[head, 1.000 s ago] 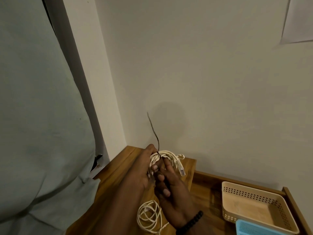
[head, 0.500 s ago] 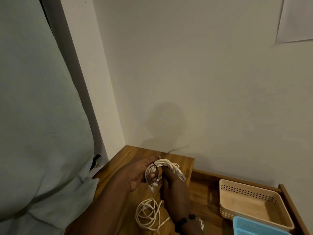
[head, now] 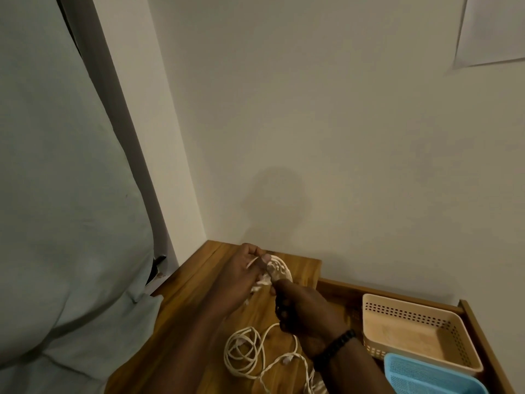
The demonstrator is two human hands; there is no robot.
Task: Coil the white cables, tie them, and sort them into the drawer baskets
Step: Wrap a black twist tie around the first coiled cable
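Observation:
A coiled white cable [head: 279, 269] is held just above the far part of the wooden top [head: 181, 322]. My left hand [head: 241, 275] grips its left side, thumb and fingers pinched near the top of the coil. My right hand [head: 301, 308], with a black bead bracelet, is shut on the coil's lower right side. Any tie is hidden by my fingers. A second white cable [head: 247, 354] lies loose in loops on the wood below my hands. A beige perforated basket [head: 414, 311] and a blue basket [head: 426, 376] sit in the open drawer at right.
The wooden drawer frame [head: 483, 336] borders the baskets at right. A pale wall stands close behind, with a sheet of paper [head: 491, 29] at top right. A light cloth [head: 56, 194] hangs along the left side.
The dark tie that stuck up from the coil a second ago is no longer visible. My hands have shifted slightly left and down with the coil, and the right hand has closed lower on it.

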